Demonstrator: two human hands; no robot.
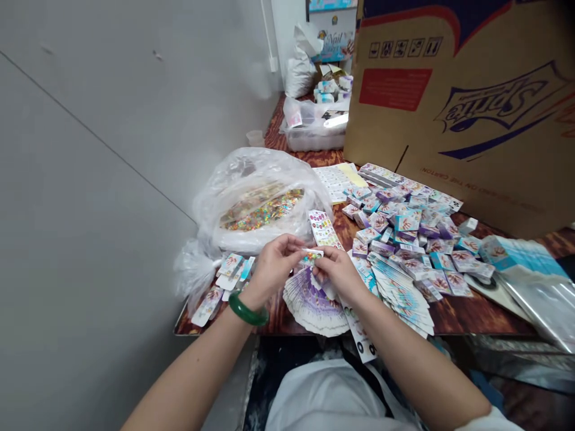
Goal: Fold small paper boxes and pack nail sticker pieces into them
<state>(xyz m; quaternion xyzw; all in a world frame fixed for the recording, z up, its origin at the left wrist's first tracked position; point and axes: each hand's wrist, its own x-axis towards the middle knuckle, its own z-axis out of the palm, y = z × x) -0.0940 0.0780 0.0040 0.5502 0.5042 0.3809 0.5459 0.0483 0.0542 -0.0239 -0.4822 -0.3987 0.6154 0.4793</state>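
Note:
Both hands meet over the table's front part. Between them is a small packet [313, 255] with bright multicoloured bits and a white edge. My left hand [277, 263] pinches its left side, and my right hand [338, 269] closes on its right side. Just below lies a fan of purple-and-white flat cartons [314, 305]. A long sticker sheet [320, 224] runs under my right hand. Behind my left hand sits a clear plastic bag [265, 158], open at the top, full of glittering packets [269, 209].
Left of my left hand lie loose flat cartons [230, 264]. Folded small boxes [406, 221] are heaped on the right, beside fanned blue cartons [399, 293]. A big cardboard box [395, 131] stands behind them. A clear tub [314, 140] is farther back; a grey wall [112, 209] borders the left.

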